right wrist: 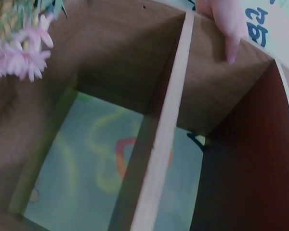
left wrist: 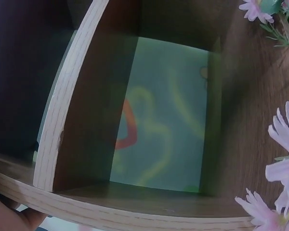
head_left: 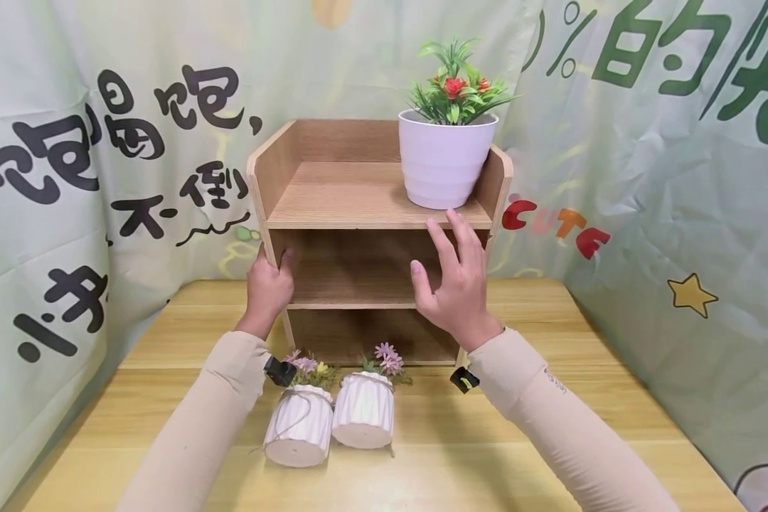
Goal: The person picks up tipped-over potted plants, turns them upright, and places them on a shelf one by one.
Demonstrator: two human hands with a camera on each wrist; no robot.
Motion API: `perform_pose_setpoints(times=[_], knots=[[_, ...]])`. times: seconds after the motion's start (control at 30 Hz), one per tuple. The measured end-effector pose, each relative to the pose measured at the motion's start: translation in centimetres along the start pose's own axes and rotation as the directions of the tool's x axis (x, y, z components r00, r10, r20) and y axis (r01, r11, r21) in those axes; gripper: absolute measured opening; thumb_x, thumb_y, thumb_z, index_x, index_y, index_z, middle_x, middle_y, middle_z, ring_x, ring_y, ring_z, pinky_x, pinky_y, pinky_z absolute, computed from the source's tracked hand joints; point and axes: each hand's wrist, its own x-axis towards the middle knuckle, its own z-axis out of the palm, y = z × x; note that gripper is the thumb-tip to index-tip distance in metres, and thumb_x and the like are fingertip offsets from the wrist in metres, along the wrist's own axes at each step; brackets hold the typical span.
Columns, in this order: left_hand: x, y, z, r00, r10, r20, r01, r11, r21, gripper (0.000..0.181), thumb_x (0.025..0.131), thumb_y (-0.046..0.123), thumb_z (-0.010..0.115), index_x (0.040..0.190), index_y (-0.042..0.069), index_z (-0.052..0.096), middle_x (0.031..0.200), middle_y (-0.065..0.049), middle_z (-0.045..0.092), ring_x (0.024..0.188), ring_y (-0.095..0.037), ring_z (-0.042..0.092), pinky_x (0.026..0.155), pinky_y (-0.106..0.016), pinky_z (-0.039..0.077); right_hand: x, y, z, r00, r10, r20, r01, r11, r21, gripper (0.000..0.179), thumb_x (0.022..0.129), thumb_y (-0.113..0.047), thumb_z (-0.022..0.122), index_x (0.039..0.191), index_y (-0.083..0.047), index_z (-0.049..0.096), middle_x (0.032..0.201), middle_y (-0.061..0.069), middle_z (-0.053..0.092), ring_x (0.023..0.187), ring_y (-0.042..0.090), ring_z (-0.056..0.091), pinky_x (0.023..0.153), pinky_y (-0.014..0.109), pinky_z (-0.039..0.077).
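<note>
The left hand (head_left: pixel 269 288) grips the shelf's (head_left: pixel 352 267) side; the right hand (head_left: pixel 456 291), fingers apart, is near the big pot (head_left: pixel 446 162) on the shelf.

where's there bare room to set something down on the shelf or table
Free: the wooden shelf's top board, left of the big white pot; the table, right of the small flowerpots. Crowded: the top board's right end, and the table before the shelf's left half, where the flowerpots sit.

Top board (head_left: pixel 339 192) offered room left of the pot (head_left: pixel 448 163). Middle bay (head_left: pixel 352 270) was open between left hand (head_left: pixel 271 290) and right hand (head_left: pixel 456 295). Two planters (head_left: pixel 363 412) lay before the left and centre of the bottom bay (head_left: pixel 345 328), leaving passage at right.
</note>
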Motion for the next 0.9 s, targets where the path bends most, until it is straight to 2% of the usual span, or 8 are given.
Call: perform_pose_setpoints(times=[0.27, 0.4, 0.5, 0.73, 0.83, 0.9], knots=[[-0.1, 0.1, 0.0, 1.000, 0.017, -0.010, -0.017, 1.000, -0.001, 0.034, 0.096, 0.014, 0.055, 0.123, -0.007, 0.051, 0.113, -0.034, 0.061, 0.110, -0.049, 0.056, 0.096, -0.056, 0.041, -2.4, -1.4, 0.1, 1.000, 0.024, -0.010, -0.023, 0.998, 0.051, 0.051, 0.084, -0.019, 0.060, 0.129, 0.004, 0.055, 0.137, 0.027, 0.047, 0.125, 0.041, 0.046, 0.102, 0.053, 0.035], [-0.1, 0.0, 0.1, 1.000, 0.009, -0.003, -0.009, 1.000, 0.000, 0.036, 0.097, 0.016, 0.054, 0.124, -0.007, 0.050, 0.113, -0.034, 0.060, 0.110, -0.049, 0.056, 0.096, -0.055, 0.041, -3.7, -1.9, 0.0, 0.995, 0.091, 0.026, -0.093, 0.992, 0.089, 0.051, 0.085, -0.021, 0.059, 0.129, 0.005, 0.055, 0.137, 0.026, 0.047, 0.125, 0.040, 0.046, 0.101, 0.052, 0.036], [-0.1, -0.1, 0.1, 1.000, 0.002, -0.003, -0.002, 1.000, -0.008, 0.037, 0.097, 0.017, 0.053, 0.125, -0.007, 0.050, 0.114, -0.034, 0.060, 0.110, -0.048, 0.056, 0.097, -0.055, 0.040, -4.7, -2.1, -0.2, 0.984, 0.162, 0.074, -0.170, 0.977, 0.125, 0.052, 0.087, -0.022, 0.058, 0.130, 0.005, 0.053, 0.138, 0.025, 0.047, 0.126, 0.040, 0.044, 0.102, 0.052, 0.035], [-0.1, -0.2, 0.2, 1.000, 0.006, -0.011, -0.006, 1.000, -0.014, 0.037, 0.096, 0.016, 0.054, 0.126, -0.006, 0.050, 0.115, -0.033, 0.060, 0.112, -0.048, 0.055, 0.097, -0.054, 0.040, -6.9, -2.6, -0.3, 0.930, 0.303, 0.208, -0.336, 0.930, 0.148, 0.052, 0.084, -0.018, 0.062, 0.131, 0.004, 0.053, 0.137, 0.024, 0.048, 0.127, 0.038, 0.044, 0.100, 0.056, 0.036], [-0.1, -0.2, 0.2, 1.000, 0.005, -0.011, -0.005, 1.000, -0.012, 0.038, 0.096, 0.017, 0.054, 0.126, -0.006, 0.050, 0.114, -0.034, 0.060, 0.111, -0.048, 0.055, 0.097, -0.055, 0.041, -7.7, -3.0, -0.4, 0.891, 0.360, 0.276, -0.408, 0.902, 0.141, 0.052, 0.085, -0.016, 0.063, 0.131, 0.004, 0.053, 0.137, 0.025, 0.048, 0.126, 0.039, 0.045, 0.098, 0.059, 0.036], [-0.1, -0.2, 0.2, 1.000, 0.004, -0.010, -0.004, 1.000, -0.009, 0.038, 0.096, 0.017, 0.054, 0.126, -0.006, 0.050, 0.114, -0.034, 0.060, 0.111, -0.049, 0.055, 0.096, -0.055, 0.041, -8.2, -3.4, -0.5, 0.853, 0.402, 0.333, -0.461, 0.879, 0.123, 0.052, 0.085, -0.017, 0.063, 0.131, 0.004, 0.053, 0.137, 0.025, 0.047, 0.127, 0.040, 0.044, 0.099, 0.060, 0.035]])
